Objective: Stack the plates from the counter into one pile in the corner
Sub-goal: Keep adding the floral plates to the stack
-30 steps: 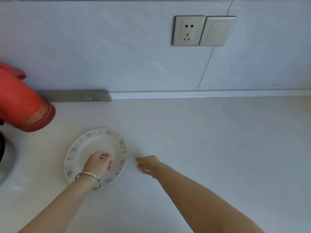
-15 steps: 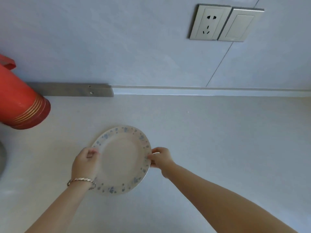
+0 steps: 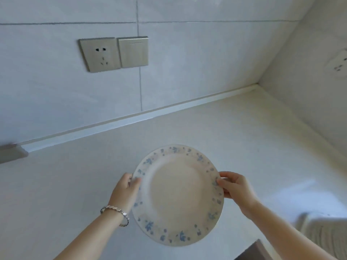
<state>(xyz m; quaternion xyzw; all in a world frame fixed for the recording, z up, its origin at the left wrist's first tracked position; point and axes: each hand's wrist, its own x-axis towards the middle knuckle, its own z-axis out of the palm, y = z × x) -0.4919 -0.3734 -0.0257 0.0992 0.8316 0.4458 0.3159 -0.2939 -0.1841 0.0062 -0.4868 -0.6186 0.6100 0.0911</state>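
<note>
A white plate [image 3: 178, 194] with a blue flower pattern round its rim is held in the air above the pale counter [image 3: 93, 175], tilted a little toward me. My left hand [image 3: 124, 192], with a silver bracelet on the wrist, grips the plate's left rim. On the opposite rim my right hand [image 3: 234, 190] pinches the edge with thumb on top. The counter's corner [image 3: 258, 85], where the two tiled walls meet, lies up and to the right of the plate. No other plate is in view.
A metal socket [image 3: 99, 54] and switch plate [image 3: 133, 51] sit on the back wall. Another socket [image 3: 338, 64] is on the right wall. A ribbed white object [image 3: 324, 235] stands at the lower right, with a dark edge [image 3: 251, 250] below it.
Both hands have closed on the plate's rims and lifted it off the counter. The view has swung right: the red container has left the frame and the corner has come in.
</note>
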